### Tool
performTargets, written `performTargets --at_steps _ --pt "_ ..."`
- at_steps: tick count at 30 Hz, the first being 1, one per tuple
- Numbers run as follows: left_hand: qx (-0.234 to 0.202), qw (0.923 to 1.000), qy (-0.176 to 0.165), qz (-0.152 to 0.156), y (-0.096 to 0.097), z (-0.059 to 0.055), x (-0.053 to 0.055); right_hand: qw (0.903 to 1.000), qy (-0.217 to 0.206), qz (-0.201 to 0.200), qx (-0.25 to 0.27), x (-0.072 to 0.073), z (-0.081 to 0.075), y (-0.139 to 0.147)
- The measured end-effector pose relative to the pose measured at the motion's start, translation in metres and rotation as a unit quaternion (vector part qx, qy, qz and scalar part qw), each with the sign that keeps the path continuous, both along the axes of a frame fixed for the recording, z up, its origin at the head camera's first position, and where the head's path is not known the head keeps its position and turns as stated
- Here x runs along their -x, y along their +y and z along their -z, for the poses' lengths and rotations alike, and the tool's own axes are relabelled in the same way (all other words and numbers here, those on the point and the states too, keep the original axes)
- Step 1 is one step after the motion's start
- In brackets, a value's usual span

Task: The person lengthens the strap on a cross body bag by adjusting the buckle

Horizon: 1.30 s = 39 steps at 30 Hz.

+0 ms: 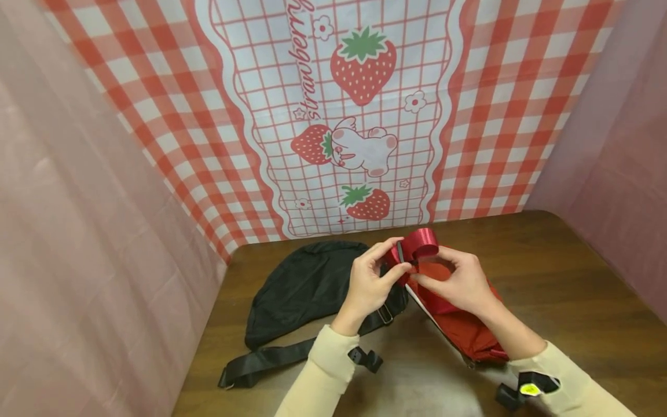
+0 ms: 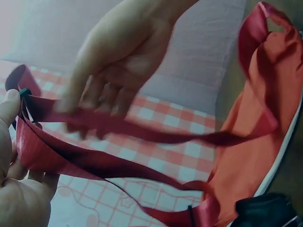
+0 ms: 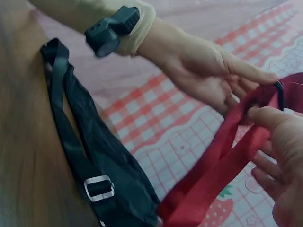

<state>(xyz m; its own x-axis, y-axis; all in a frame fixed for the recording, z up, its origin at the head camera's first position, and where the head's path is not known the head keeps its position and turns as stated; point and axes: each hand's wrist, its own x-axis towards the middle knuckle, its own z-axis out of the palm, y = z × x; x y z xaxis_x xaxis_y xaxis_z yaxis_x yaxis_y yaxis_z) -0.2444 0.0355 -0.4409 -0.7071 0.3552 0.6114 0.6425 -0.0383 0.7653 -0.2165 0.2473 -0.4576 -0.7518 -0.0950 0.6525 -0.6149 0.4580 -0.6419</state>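
Note:
In the head view, the left hand (image 1: 371, 285) pinches a dark slider buckle (image 1: 400, 251) threaded with a shiny red strap (image 1: 424, 240), which loops up above the fingers. Facing it, the right hand (image 1: 461, 282) pinches the strap between thumb and fingers, close beside the buckle. Below the right forearm lies a red-orange bag (image 1: 464, 333) with a pale zipper edge. From the left wrist view, two lengths of the strap (image 2: 189, 138) run from the buckle down to the bag (image 2: 265, 94). The right wrist view shows the right thumb against the strap near the buckle (image 3: 280, 96).
A black bag (image 1: 307, 289) lies left of the hands on the wooden table (image 1: 568, 289). Its black strap (image 1: 281, 358) with a metal buckle (image 1: 385, 314) stretches along the front. Behind the table hangs a strawberry-print checked cloth (image 1: 492, 116); pink curtains (image 1: 94, 202) flank both sides.

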Motion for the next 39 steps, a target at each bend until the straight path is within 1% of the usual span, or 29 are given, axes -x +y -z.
performTargets --at_steps 3,4,7,11,14,16,18,20,22,24,26,30,33,36,39 --pt "0.004 0.9999 -0.01 -0.002 -0.004 -0.006 0.003 0.9981 -0.012 0.03 -0.053 -0.001 -0.005 0.007" --pt "0.003 0.9999 -0.013 -0.002 -0.004 -0.007 0.004 0.9974 -0.017 0.032 -0.062 -0.002 -0.006 0.009" --pt "-0.001 0.9998 -0.019 0.004 -0.003 -0.007 0.003 0.9981 -0.021 0.022 -0.053 -0.002 -0.009 0.006" --pt "-0.002 0.9999 -0.005 0.011 -0.002 -0.005 0.002 0.9997 0.003 0.003 -0.023 0.001 -0.012 -0.003" --pt "-0.003 0.9999 0.004 0.013 -0.004 -0.004 0.003 0.9992 0.025 0.014 -0.027 0.003 -0.012 -0.006" --pt "-0.007 1.0 0.004 0.006 -0.006 -0.004 0.003 0.9979 0.035 0.024 -0.05 0.004 -0.01 -0.006" --pt "-0.011 0.9999 0.0 -0.008 -0.009 -0.003 0.003 0.9946 0.04 0.031 -0.09 0.005 -0.007 -0.005" --pt "-0.015 0.9997 -0.007 -0.018 -0.01 -0.003 0.003 0.9904 0.037 0.033 -0.129 0.006 -0.003 -0.002" --pt "-0.02 0.9995 -0.013 -0.019 -0.01 -0.003 0.002 0.9872 0.03 0.031 -0.153 0.007 0.0 -0.002" --pt "-0.025 0.9995 -0.019 -0.009 -0.009 -0.002 0.002 0.9881 0.022 0.027 -0.15 0.006 0.002 -0.003" --pt "-0.027 0.9994 -0.02 0.004 -0.008 -0.002 0.001 0.991 0.024 0.021 -0.13 0.006 0.001 -0.006" --pt "-0.025 0.9994 -0.015 0.018 -0.005 0.0 0.0 0.9946 0.055 0.01 -0.088 0.005 -0.003 -0.014" --pt "-0.019 0.9996 -0.005 0.019 -0.003 0.0 -0.001 0.9943 0.069 0.016 -0.081 0.005 -0.006 -0.016" --pt "-0.021 0.9997 0.002 0.015 -0.004 -0.003 0.0 0.9918 0.059 0.021 -0.111 0.006 -0.007 -0.011" --pt "-0.018 0.9998 -0.001 0.012 -0.005 -0.004 0.0 0.9846 0.043 0.009 -0.169 0.006 -0.009 -0.005"
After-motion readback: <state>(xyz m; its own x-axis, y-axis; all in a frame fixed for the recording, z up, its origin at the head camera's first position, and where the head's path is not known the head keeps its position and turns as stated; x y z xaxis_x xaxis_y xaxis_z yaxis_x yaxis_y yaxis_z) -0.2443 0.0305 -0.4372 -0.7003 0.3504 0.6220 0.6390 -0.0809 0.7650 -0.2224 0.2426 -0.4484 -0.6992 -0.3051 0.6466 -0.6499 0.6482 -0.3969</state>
